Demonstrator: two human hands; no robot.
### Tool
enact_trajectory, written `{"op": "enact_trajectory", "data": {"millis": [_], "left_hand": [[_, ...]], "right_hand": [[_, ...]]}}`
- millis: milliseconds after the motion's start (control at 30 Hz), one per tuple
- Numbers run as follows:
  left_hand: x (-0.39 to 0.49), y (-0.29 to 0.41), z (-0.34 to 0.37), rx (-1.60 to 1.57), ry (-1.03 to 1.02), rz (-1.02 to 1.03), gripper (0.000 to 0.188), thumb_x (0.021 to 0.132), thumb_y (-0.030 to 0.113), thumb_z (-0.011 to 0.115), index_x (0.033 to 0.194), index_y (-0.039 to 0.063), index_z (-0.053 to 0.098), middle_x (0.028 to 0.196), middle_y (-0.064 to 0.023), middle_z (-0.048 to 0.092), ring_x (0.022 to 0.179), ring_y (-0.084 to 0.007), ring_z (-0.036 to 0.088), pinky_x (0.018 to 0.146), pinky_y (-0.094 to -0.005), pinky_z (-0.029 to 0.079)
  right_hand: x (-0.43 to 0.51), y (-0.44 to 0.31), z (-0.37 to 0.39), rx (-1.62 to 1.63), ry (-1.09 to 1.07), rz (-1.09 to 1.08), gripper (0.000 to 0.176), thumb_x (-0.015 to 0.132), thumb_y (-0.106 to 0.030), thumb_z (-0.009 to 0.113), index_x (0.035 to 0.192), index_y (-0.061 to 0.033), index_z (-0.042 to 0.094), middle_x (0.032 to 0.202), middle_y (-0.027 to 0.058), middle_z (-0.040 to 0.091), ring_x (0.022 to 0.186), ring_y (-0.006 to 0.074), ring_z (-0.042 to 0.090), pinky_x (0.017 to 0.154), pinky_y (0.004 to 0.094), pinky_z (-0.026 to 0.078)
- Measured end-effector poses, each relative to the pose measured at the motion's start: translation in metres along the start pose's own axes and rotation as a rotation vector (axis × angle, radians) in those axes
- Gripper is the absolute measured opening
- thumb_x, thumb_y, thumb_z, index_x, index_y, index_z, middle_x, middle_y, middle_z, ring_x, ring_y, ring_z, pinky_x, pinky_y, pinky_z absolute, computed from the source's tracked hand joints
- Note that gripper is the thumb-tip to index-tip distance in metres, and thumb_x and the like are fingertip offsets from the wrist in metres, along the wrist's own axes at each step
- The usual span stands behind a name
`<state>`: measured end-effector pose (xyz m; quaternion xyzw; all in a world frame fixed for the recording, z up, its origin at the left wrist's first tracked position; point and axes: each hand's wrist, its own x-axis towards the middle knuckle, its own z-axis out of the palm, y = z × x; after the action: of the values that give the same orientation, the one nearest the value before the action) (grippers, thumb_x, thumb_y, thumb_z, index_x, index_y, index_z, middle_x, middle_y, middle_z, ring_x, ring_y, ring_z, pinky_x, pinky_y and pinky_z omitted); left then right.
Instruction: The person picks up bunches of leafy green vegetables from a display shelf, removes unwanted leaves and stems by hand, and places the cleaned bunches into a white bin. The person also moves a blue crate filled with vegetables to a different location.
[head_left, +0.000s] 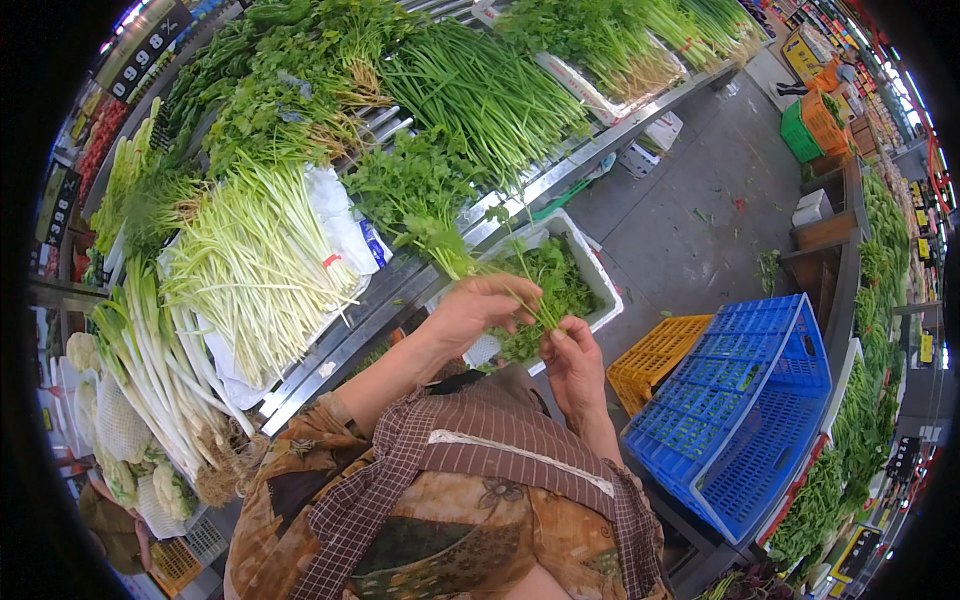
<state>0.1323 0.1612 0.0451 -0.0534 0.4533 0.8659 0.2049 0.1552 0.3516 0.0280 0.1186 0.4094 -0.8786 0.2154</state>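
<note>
Between the thumb and fingers of my right hand are the thin green stems of a leafy herb sprig. My left hand is beside it, fingers curled at the stems; whether they grip them is unclear. Below both hands, a white foam box holds loose green herb leaves. Just beyond my left hand, a leafy bunch that looks like coriander or celery lies at the edge of the metal display rack, its pale stems pointing towards me.
Left on the rack are pale yellow chives and leeks; green chives lie farther back. To my right, a tilted blue plastic crate stands by a yellow crate. Beyond is a shelf of leafy greens. Scraps litter the grey floor.
</note>
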Motion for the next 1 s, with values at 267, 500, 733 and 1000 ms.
{"op": "enact_trajectory", "data": {"millis": [267, 500, 733, 1000], "left_hand": [[-0.007, -0.009, -0.005, -0.132, -0.009, -0.056, 0.015, 0.088, 0.014, 0.057, 0.093, 0.0, 0.058, 0.093, -0.0073, 0.06, 0.082, -0.017, 0.062, 0.067, -0.0294, 0.05], [-0.008, -0.014, -0.005, 0.096, 0.156, -0.16, 0.018, 0.088, 0.012, 0.058, 0.1, 0.001, 0.052, 0.079, -0.0073, 0.058, 0.067, -0.0162, 0.062, 0.057, -0.0259, 0.051], [-0.007, -0.017, -0.004, 0.128, 0.134, -0.211, 0.019, 0.087, 0.012, 0.059, 0.1, -0.001, 0.055, 0.079, -0.0107, 0.063, 0.065, -0.016, 0.063, 0.058, -0.0248, 0.052], [-0.006, -0.021, 0.011, 0.21, 0.072, -0.076, 0.017, 0.089, 0.015, 0.057, 0.091, -0.001, 0.06, 0.079, -0.0062, 0.064, 0.068, -0.0116, 0.061, 0.059, -0.0238, 0.049]], "right_hand": [[0.0, 0.012, 0.001, -0.032, 0.024, -0.061, 0.02, 0.083, 0.001, 0.058, 0.1, -0.0069, 0.051, 0.088, 0.0006, 0.054, 0.077, 0.0097, 0.049, 0.069, 0.0232, 0.038], [-0.003, 0.018, 0.002, -0.071, 0.046, -0.085, 0.022, 0.081, 0.004, 0.057, 0.1, -0.0063, 0.05, 0.089, 0.0016, 0.054, 0.077, 0.0098, 0.049, 0.069, 0.0237, 0.04], [0.006, 0.013, -0.008, 0.057, 0.152, -0.107, 0.019, 0.084, 0.001, 0.057, 0.1, -0.0057, 0.05, 0.088, 0.0028, 0.055, 0.078, 0.0113, 0.054, 0.07, 0.0232, 0.045], [0.03, 0.01, -0.045, 0.099, 0.283, -0.136, 0.014, 0.085, -0.002, 0.059, 0.096, -0.008, 0.052, 0.084, 0.0029, 0.058, 0.073, 0.0118, 0.054, 0.066, 0.0244, 0.043]]}}
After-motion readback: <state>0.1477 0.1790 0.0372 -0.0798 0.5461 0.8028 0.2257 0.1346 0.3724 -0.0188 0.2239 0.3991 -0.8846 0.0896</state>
